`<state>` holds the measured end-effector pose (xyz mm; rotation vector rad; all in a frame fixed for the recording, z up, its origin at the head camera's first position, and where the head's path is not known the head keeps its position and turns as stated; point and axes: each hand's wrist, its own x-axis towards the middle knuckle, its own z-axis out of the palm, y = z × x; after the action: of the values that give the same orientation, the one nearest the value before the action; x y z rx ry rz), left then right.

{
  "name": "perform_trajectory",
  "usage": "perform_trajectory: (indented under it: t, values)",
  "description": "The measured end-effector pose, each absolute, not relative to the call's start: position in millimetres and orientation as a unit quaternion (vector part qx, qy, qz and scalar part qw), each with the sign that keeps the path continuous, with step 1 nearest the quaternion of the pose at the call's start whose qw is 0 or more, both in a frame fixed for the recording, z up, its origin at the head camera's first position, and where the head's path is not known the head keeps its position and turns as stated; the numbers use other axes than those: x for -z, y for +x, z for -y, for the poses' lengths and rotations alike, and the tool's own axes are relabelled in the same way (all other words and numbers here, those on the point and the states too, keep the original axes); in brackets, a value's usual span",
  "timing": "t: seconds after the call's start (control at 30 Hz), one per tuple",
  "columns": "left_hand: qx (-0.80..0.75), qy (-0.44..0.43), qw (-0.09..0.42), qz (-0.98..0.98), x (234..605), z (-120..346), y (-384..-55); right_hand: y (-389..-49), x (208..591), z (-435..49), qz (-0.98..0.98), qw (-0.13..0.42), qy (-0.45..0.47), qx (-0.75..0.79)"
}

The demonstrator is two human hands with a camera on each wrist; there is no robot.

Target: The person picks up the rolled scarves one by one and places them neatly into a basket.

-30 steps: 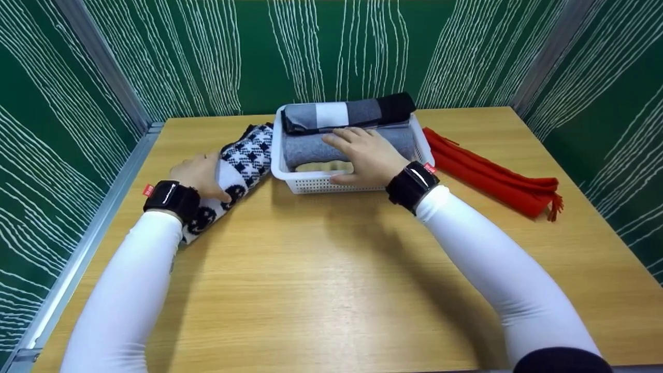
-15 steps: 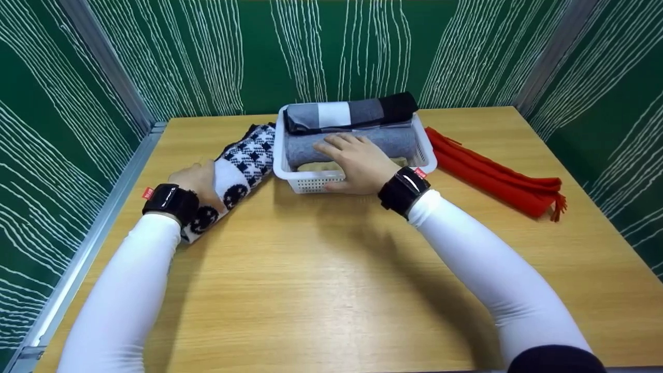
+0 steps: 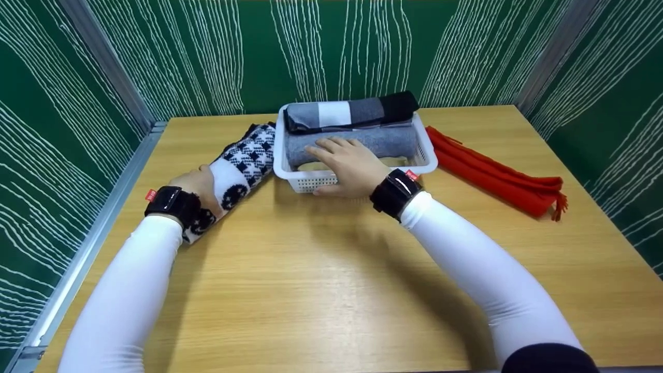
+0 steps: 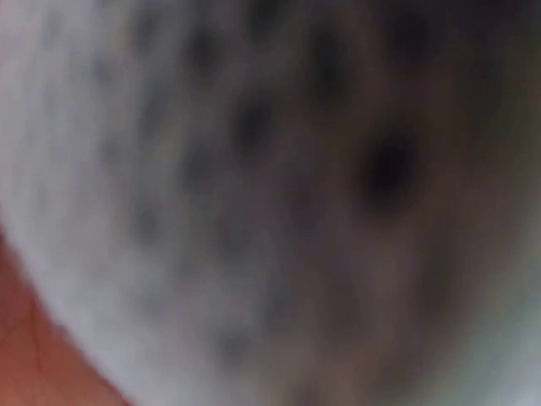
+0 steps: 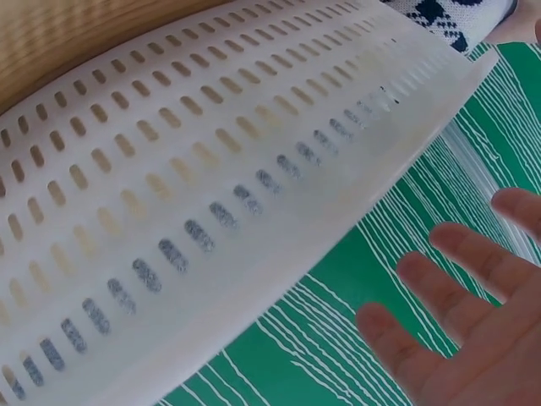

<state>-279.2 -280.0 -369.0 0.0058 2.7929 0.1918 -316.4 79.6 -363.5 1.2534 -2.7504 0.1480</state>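
Free room over front tabletop (image 3: 321, 290), white basket (image 3: 306, 185) as barrier behind

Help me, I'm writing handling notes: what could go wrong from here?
The left grip holds the patterned cloth towards its near end, so the far end might sag or unroll if lifted. That far end also lies close beside the basket, so it could nudge it. The checked cloth sits high along the basket's back rim, so a bump might tip it out.
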Motion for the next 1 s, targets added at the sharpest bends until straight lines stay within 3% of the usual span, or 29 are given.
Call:
perform_trajectory:
  t: [0.43, 1.0]
  values:
    - [-0.078, 0.002, 0.166, -0.983, 367, 294, -268, -314, 368, -70, 0.906, 0.052, 0.417, -0.049]
    - [-0.057, 0.024, 0.109, -0.992, 368, 335, -254, -311, 369, -59, 0.893, 0.068, 0.441, -0.053]
